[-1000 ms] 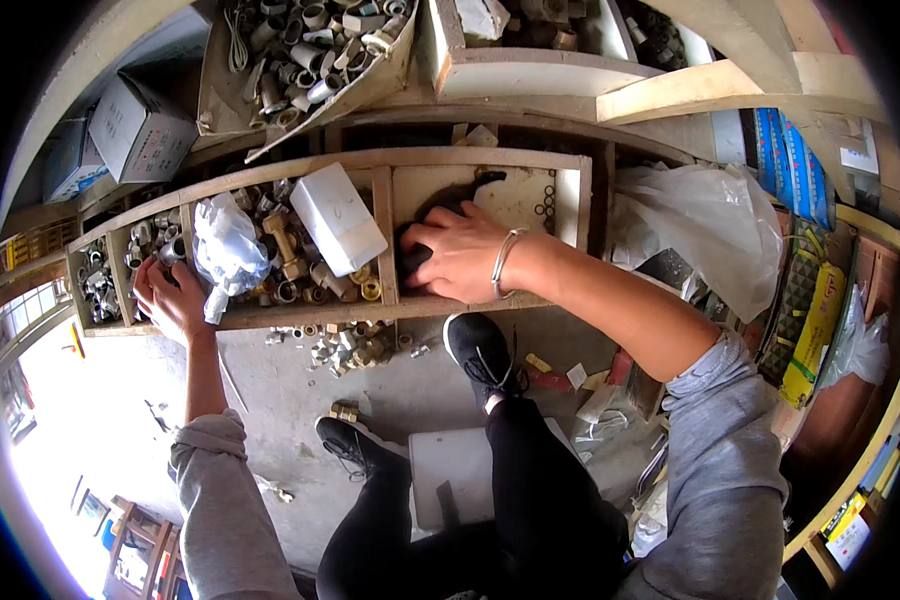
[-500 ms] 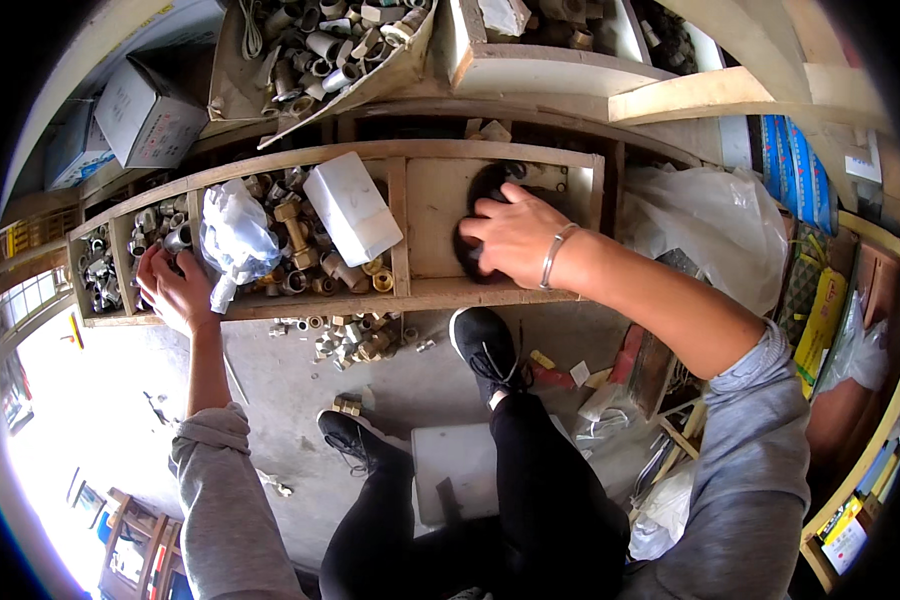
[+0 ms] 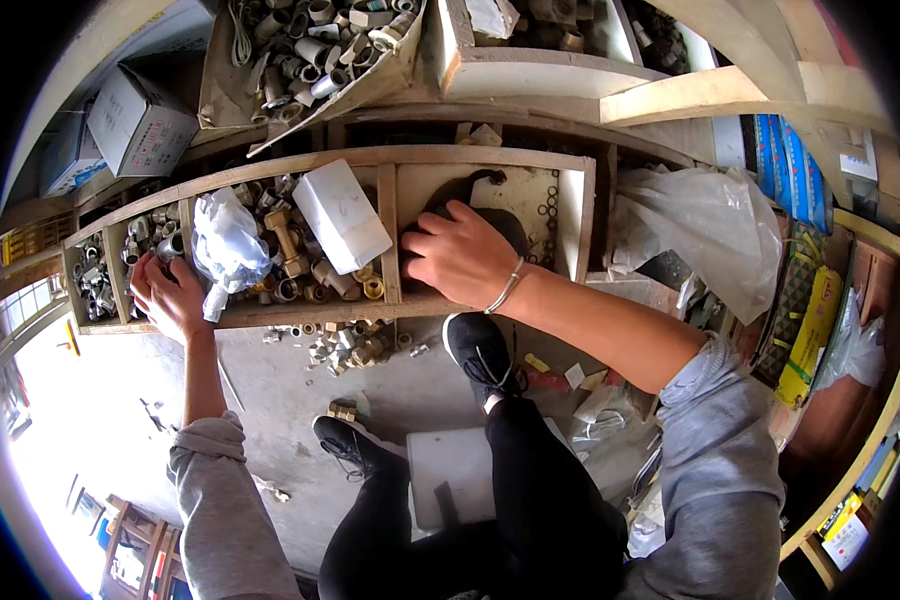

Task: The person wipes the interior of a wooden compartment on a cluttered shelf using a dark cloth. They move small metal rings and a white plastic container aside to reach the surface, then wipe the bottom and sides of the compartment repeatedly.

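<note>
My right hand is in the right compartment of a long wooden drawer, its fingers curled down on a soft-looking black curved thing. A narrow hooked end of that thing sticks out beyond the hand; my palm hides the rest, and its kind is unclear. Small dark rings lie at the compartment's right side. My left hand rests over the drawer's front edge at the left, fingers bent and apart beside metal pipe fittings. No held thing shows in it.
A crumpled clear plastic bag and a white box lie on fittings in the middle compartment. More fittings are scattered on the floor by my shoes. An open carton of fittings stands behind the drawer. Plastic sheeting hangs at right.
My right hand has moved left in its compartment, and the black thing has shifted with it, uncovering the small rings. My left hand stays at the drawer's front edge.
</note>
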`<state>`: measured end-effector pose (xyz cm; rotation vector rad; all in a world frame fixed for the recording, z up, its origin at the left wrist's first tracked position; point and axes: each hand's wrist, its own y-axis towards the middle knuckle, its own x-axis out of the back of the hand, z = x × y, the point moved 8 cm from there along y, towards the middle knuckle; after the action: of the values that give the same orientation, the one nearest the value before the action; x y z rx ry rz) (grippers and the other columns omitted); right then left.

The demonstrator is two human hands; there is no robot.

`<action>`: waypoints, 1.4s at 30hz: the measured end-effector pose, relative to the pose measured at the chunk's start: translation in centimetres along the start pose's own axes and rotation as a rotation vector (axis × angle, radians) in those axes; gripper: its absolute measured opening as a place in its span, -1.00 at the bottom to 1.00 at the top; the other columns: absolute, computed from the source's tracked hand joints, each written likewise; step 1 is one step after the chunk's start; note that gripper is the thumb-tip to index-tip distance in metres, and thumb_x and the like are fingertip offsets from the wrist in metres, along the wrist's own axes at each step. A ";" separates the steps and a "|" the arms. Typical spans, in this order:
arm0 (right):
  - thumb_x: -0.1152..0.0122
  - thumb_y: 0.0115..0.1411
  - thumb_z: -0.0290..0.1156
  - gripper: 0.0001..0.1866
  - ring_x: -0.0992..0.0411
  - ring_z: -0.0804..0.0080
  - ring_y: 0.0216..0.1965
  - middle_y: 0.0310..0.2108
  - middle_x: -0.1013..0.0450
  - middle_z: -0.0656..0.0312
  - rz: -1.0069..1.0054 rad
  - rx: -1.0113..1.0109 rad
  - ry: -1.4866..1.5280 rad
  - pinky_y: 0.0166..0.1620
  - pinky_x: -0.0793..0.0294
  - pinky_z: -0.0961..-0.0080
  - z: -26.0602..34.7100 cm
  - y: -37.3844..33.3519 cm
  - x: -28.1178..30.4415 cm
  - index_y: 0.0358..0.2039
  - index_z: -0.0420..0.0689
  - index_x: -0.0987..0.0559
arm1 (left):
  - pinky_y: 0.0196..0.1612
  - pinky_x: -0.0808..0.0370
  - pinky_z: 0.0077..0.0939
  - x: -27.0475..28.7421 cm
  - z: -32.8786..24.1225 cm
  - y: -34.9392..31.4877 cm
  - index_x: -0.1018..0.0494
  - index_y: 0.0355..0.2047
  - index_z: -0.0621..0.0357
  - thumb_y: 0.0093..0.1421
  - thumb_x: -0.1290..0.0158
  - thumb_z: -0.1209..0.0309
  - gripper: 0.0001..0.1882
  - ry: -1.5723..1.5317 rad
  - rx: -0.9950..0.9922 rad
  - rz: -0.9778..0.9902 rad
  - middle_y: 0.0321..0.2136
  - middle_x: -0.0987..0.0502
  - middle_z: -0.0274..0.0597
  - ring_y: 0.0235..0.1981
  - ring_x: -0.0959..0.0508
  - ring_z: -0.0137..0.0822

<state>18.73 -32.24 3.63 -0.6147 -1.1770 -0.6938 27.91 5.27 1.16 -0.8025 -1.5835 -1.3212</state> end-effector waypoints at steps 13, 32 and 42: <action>-0.17 0.03 -0.40 -0.77 -0.38 0.34 -0.11 -0.22 -0.45 0.33 -0.055 -0.290 0.036 -0.07 -0.34 0.27 -3.5 0.0 0.4 -0.29 0.14 -0.68 | 0.12 -0.36 -0.15 0.1 -0.4 0.2 -0.50 -0.21 0.06 0.14 0.05 0.14 -0.67 0.003 -0.009 0.018 0.05 -0.39 -0.32 0.07 -0.38 -0.11; -0.34 0.03 -0.18 -0.28 -0.28 0.01 0.13 0.29 -0.11 0.05 -0.012 -0.289 0.105 -0.02 -0.49 0.16 -2.3 -2.3 2.7 0.22 0.04 -0.34 | 0.13 -0.34 -0.10 1.3 -1.0 -0.1 -0.49 -0.23 0.07 0.14 0.08 0.17 -0.68 -0.027 0.072 0.064 0.09 -0.35 -0.34 0.12 -0.35 -0.13; -0.25 -0.01 -0.37 -0.60 -0.30 0.20 0.05 0.11 -0.37 0.31 -0.095 -0.367 -0.094 -0.12 -0.48 0.21 -2.7 0.4 0.4 -0.08 0.08 -0.58 | 0.16 -0.30 -0.19 1.5 -1.8 0.0 -0.51 -0.24 0.13 0.13 0.01 0.19 -0.68 -0.001 0.067 0.058 0.05 -0.40 -0.30 0.09 -0.37 -0.17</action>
<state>20.76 -34.10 3.29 -0.9104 -1.1794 -0.9821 27.71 3.38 2.60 -0.8019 -1.5849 -1.2208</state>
